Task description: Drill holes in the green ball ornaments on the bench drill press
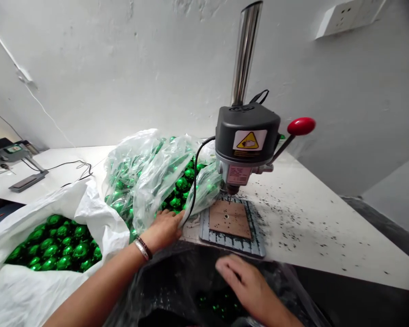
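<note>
My left hand [163,229], at centre frame, lies palm down against the lower edge of the clear plastic bag [150,177]; its fingers are extended and loosely spread, pressing on the film rather than clasping it. A bracelet [143,249] circles that wrist. The clear bag rests on the white table [313,222] and is filled with glossy green balls [180,184].

My right hand [248,284], at lower centre, hovers blurred over the black bag [177,290] below the table edge; the fingers appear flat and open, holding nothing visible. A few green balls show dimly inside that bag.

Right of the clear bag stands 1 bench drill [247,136] with a chrome column and a red-knobbed lever [300,126]. Its bit points down at a brown board [231,219] on the base plate. A black cable runs from the drill down to my left fingers.

At lower left, 1 white sack [88,209] holds more green balls. Dark chips speckle the table at right. A wall socket [351,16] sits at upper right.
</note>
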### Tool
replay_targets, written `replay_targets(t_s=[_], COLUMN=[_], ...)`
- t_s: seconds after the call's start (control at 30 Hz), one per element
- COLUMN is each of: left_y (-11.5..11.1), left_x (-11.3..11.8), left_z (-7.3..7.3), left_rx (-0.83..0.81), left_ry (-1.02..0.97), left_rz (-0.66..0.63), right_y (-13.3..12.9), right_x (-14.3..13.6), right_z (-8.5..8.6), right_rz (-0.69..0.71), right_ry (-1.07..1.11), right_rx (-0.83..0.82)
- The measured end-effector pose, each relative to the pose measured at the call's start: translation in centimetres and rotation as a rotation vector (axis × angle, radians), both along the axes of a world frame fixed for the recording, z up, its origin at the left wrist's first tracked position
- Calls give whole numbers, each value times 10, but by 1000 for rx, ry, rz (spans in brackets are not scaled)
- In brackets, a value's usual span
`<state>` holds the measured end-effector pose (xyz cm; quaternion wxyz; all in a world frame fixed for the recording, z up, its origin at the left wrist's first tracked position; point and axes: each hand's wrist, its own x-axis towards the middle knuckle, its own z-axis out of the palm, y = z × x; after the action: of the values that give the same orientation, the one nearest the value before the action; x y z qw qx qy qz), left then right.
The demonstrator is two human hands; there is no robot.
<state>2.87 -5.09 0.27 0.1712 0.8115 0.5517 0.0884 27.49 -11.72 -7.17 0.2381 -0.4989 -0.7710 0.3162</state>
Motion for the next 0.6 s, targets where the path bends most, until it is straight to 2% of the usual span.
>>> replay_targets(t_s=[0.03, 0.07, 0.17, 0.27, 0.47, 0.6], left_y=[-3, -5, -5, -1, 11, 27], left_x=[0, 0, -3, -10, -29, -45], left_z=[-2, -3, -6, -10, -10, -12], left_rx=[25, 27, -29, -51, -93, 30], left_ry=[58, 108, 125, 135, 222, 362], left_rz=[6, 17, 74, 128, 216, 246], right_y=[17, 34, 84, 118, 137, 148], right_x=[-7, -14, -36, -57, -83, -91], right_z=[11, 20, 43, 58, 70, 72], right_rz=[-61, -104, -199, -219, -179, -143], right_ry=[-92, -129, -236, -360, -557, -629], right_rx=[153, 205, 266, 269, 202, 181])
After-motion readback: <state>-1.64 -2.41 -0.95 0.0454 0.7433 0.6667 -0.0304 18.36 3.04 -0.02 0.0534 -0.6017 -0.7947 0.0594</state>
